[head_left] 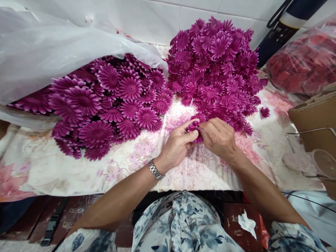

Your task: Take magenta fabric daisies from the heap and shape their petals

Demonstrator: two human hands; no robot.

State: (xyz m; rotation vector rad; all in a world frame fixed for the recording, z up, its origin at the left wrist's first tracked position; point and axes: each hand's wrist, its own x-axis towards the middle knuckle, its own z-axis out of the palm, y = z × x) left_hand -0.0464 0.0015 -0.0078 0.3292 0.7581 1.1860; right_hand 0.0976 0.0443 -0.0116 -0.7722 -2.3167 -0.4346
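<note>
My left hand [177, 144] and my right hand [218, 136] meet at the middle of the table, both pinched on one small magenta fabric flower [194, 128]. A watch sits on my left wrist. A heap of large flat magenta flowers [110, 101] spills from a clear plastic bag [52, 49] at the left. A taller mound of smaller, fuller magenta flowers [217, 66] rises just beyond my right hand.
A flowered cloth [78, 171] covers the table, dusted with pink bits. A bag of red petals [307, 63] lies at the far right, above a cardboard box [315, 115] and a wire stand [309, 150]. A white tiled wall closes the back.
</note>
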